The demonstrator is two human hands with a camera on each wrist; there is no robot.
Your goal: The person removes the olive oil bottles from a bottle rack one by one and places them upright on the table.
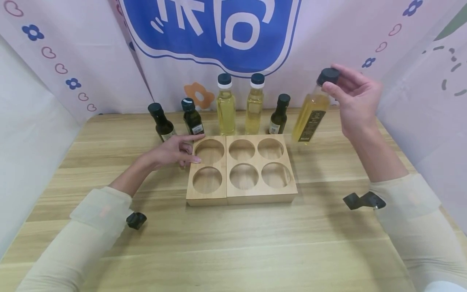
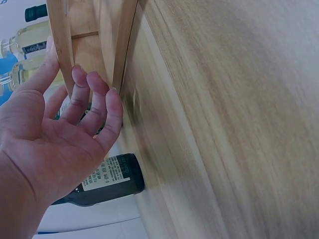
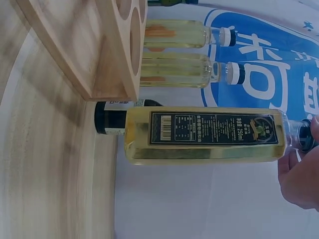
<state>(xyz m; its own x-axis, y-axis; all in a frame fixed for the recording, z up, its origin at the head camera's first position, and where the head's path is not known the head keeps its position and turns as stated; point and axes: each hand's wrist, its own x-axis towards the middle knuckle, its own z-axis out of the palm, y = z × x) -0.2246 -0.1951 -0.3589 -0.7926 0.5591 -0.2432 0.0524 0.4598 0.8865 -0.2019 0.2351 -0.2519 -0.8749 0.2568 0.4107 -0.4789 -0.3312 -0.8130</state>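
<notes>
My right hand grips a square bottle of yellow oil by its black cap. The bottle hangs tilted just right of a wooden rack with round holes; its dark label shows in the right wrist view. At the rack's left edge, my left hand touches the top board with thumb and forefinger. Its other fingers hang loosely bent beside the rack's hollow side. Two dark bottles stand near this hand, one at the left and one just behind the rack.
Behind the rack stand two clear bottles of pale oil, one left and one right, plus a small dark bottle. A white printed cloth hangs along the back of the wooden table.
</notes>
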